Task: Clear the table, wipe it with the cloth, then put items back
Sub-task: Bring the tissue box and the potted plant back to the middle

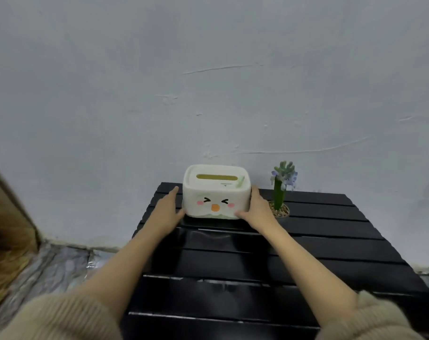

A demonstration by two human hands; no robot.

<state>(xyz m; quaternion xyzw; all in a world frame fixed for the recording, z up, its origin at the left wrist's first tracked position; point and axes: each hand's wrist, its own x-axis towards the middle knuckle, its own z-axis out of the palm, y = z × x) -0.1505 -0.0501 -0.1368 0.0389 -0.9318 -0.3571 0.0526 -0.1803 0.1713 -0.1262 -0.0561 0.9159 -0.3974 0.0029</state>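
Note:
A white tissue box (216, 192) with a cartoon face and a slot in its lid stands at the far edge of the black slatted table (257, 256). My left hand (166, 209) lies flat against the box's left side. My right hand (257, 207) presses its right side, thumb at the lower front corner. Both hands grip the box between them; its base looks close to the tabletop, and I cannot tell whether it is lifted. No cloth is in view.
A small pot with a green stem and pale blue flowers (281, 192) stands just right of the box, almost touching my right hand. A grey wall rises behind the table. A brown object (7, 231) and patterned floor covering (51, 268) lie to the left.

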